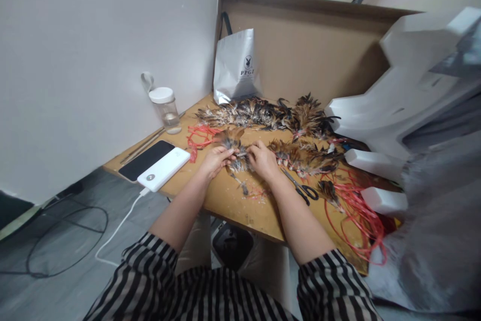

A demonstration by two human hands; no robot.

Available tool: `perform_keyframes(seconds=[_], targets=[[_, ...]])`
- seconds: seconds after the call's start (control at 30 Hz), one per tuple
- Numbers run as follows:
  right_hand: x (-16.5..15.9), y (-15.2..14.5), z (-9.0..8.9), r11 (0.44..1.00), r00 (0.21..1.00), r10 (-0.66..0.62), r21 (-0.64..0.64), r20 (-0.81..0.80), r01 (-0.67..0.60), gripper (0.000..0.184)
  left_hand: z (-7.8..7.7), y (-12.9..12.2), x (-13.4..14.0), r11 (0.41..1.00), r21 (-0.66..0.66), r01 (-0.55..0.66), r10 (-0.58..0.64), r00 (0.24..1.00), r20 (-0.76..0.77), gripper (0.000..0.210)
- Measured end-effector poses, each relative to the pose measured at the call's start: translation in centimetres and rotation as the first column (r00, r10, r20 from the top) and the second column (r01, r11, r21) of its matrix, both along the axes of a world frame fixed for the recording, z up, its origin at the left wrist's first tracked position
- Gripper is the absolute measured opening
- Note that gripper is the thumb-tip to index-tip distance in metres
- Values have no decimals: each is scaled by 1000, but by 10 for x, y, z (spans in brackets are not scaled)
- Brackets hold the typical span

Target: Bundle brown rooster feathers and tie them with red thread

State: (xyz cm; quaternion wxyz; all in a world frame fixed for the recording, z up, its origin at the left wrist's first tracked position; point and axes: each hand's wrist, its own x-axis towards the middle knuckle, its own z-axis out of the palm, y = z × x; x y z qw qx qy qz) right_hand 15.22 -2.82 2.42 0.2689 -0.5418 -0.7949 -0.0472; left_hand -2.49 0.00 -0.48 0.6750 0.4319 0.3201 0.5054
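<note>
Between my hands, just above the wooden table (pixel 221 198), is a small bunch of brown and grey feathers (pixel 230 136). My left hand (pixel 218 161) pinches the bunch from the left, with thumb and fingers closed on it. On the other side my right hand (pixel 262 159) has its fingers closed at the bunch's lower right edge; what lies in its fingertips is hidden. A row of brown feathers (pixel 306 157) lies right beside my right hand. Black scissors (pixel 302 188) rest near my right forearm. Loose feather bits (pixel 244 188) are scattered below my hands.
A longer feather pile (pixel 259 113) lies at the back before a silver bag (pixel 236 65). Red plastic string (pixel 353 211) tangles at the right, more red string (pixel 201 135) at the left. A jar (pixel 169 113), phone (pixel 150 158) and white power bank (pixel 165 168) sit left. White foam (pixel 376 95) stands right.
</note>
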Motion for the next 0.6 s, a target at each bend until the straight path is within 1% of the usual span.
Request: perform_keyframes(seconds=[0.2,0.33,0.4,0.5,0.57,0.6], targets=[[-5,-3,4,998,997,-56,-25,57,57,25,-7,1,4,999,40,6,2,980,-201,25],[-9,-3,2,998,998,-50,-22,28,51,20,-8,1,7,998,55,7,6,971,-241,24],[-10,-2,0,999,998,-31,-20,-48,30,18,-8,1,8,999,40,0,8,977,-212,23],[-11,3,-4,1000,969,-16,-23,-247,11,18,-6,2,7,1000,-11,-22,20,995,-102,20],[-10,7,-5,1000,907,-25,-26,-420,16,20,-5,2,6,998,-45,-42,41,999,-12,17],[-10,9,-6,999,855,-39,-39,-517,22,22,-4,3,5,997,-57,-50,52,998,30,15]])
